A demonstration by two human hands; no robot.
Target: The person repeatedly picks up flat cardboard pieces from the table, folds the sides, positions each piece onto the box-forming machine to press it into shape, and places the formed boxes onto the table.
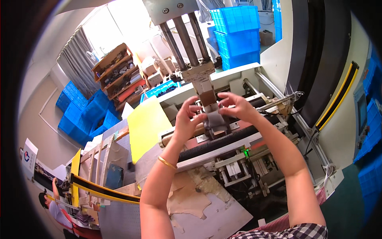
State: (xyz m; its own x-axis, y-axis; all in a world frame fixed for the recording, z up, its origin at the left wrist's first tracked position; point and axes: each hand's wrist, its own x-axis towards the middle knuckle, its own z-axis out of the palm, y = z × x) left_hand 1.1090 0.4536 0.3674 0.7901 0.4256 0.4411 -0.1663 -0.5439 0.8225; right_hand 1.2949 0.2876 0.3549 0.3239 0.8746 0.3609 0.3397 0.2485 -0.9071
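A small dark grey, soft-looking piece (216, 120) sits on the machine's fixture, right under the lowered press head (202, 81). I cannot make out what kind of piece it is. My left hand (188, 119) pinches its left edge, thumb low and fingers curled above. From the other side, my right hand (238, 109) has its bent fingers and thumb at the right edge. The underside of the piece and some fingertips are hidden. A black padded roller (217, 143) runs crosswise just in front of the piece.
A yellow sheet (147, 123) lies left of the machine. Worn brown scraps (187, 199) cover part of the front plate. Yellow-black guard bars (338, 97) flank both sides. Blue crates (236, 38) are stacked behind. A co-worker (57, 211) sits at far left.
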